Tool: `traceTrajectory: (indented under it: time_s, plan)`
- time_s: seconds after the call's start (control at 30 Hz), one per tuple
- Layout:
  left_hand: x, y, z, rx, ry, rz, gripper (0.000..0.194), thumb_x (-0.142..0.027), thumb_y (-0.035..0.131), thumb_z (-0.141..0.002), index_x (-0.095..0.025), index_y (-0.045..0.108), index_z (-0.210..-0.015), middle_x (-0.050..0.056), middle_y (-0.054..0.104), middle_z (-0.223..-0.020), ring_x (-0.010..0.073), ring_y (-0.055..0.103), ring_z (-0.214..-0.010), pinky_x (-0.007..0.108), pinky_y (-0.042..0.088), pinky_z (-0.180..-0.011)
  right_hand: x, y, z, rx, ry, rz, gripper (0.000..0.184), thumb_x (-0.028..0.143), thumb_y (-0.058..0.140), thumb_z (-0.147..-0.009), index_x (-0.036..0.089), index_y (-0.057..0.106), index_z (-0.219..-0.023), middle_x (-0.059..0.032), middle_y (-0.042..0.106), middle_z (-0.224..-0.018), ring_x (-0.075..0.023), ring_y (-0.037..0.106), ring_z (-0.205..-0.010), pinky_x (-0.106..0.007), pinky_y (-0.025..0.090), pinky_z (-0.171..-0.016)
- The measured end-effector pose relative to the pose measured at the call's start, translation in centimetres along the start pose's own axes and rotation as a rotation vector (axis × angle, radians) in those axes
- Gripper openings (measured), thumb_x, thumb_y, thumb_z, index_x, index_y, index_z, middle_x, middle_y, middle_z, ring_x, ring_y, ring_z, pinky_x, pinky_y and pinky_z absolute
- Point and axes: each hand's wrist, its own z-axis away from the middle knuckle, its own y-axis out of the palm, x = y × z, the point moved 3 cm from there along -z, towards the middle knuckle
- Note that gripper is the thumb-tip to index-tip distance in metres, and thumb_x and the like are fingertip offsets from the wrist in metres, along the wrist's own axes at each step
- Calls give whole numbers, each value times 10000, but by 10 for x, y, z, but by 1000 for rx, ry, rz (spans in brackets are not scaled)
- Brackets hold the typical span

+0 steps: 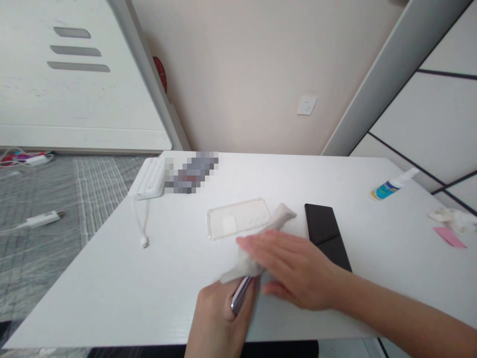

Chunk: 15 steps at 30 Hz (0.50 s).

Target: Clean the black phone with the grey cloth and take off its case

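My left hand (222,311), low in the middle, is closed around a phone (240,296) seen nearly edge-on, with only part of its shiny metallic rim showing. A crumpled white wipe (244,263) drapes over the phone's upper end. Across the wipe lies my right hand (294,268), its fingers long and together, pressing the wipe against the phone; the thumb sits lower and apart. Just beyond the hands, a clear phone case (223,222) rests flat on the white table (149,298). A black folded case or stand (322,226) lies partly behind my right forearm.
A white power bank (151,176) with a short cable (144,241) and a pixelated item (194,174) lie at the back left. To the right are a spray bottle (389,189), a pink slip (449,237) and crumpled tissue (454,219). A wall rises behind the table.
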Motion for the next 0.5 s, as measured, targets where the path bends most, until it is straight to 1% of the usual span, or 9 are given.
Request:
traceTrajectory:
  time_s: [0.07,0.1,0.17,0.23,0.3,0.37,0.43,0.47,0.5]
  plan:
    - [0,1,-1,50,-18,48,187,-242,536,-1008,-222,711,-944,-41,749,-830,89,714,-720,131,543,-699,-11,0,2,-34,153,47,635,510,367,-1096,29,439,-1503,-172,519,-1549,-263,432,-1473,-464,339,-1256]
    - [1,1,-1,58,-25,55,177,-251,546,-1004,-221,716,-963,-36,748,-838,93,714,-733,136,546,-705,-11,1,3,-26,170,63,676,572,377,-1075,38,474,-1478,-181,515,-1547,-295,403,-1491,-515,314,-1261]
    - [3,3,2,59,-24,43,246,-230,535,-991,-208,708,-817,-32,705,-689,94,662,-598,141,516,-575,2,4,2,24,55,71,782,689,360,-1030,52,507,-1458,-171,479,-1578,-317,310,-1543,-539,222,-1291]
    - [6,5,4,58,-29,27,326,-199,526,-977,-206,681,-691,-29,637,-545,100,574,-461,161,455,-456,16,6,0,62,-134,79,824,709,340,-1025,52,463,-1506,-133,417,-1631,-271,251,-1571,-446,160,-1317]
    - [7,5,5,57,-38,26,297,-192,523,-982,-209,735,-775,-15,682,-585,111,610,-483,169,486,-482,16,6,0,56,-188,94,811,674,345,-1044,47,392,-1556,-113,399,-1646,-220,272,-1562,-371,175,-1316]
    - [6,4,4,58,-44,40,228,-227,542,-998,-223,769,-1017,-3,781,-804,125,729,-674,170,566,-645,2,5,1,18,-18,101,871,697,364,-1025,12,354,-1563,-160,445,-1609,-235,343,-1526,-409,238,-1301]
    - [4,4,2,44,-35,44,264,-271,548,-1010,-234,726,-1201,9,802,-1021,141,769,-879,184,585,-810,-11,5,3,-8,186,99,974,772,395,-969,-33,391,-1518,-229,485,-1556,-317,347,-1518,-530,272,-1275]
    - [4,4,1,37,-33,33,257,-292,547,-1011,-226,733,-1176,13,801,-1011,143,769,-871,187,588,-809,-11,6,4,-8,219,89,1013,807,407,-940,-45,421,-1489,-253,479,-1551,-355,311,-1533,-571,266,-1267]
    - [5,5,2,29,-32,16,250,-310,533,-1012,-213,757,-1064,15,797,-909,140,760,-778,184,592,-742,-7,7,4,-1,183,74,1015,815,416,-933,-43,441,-1473,-255,461,-1564,-373,264,-1552,-582,247,-1270]
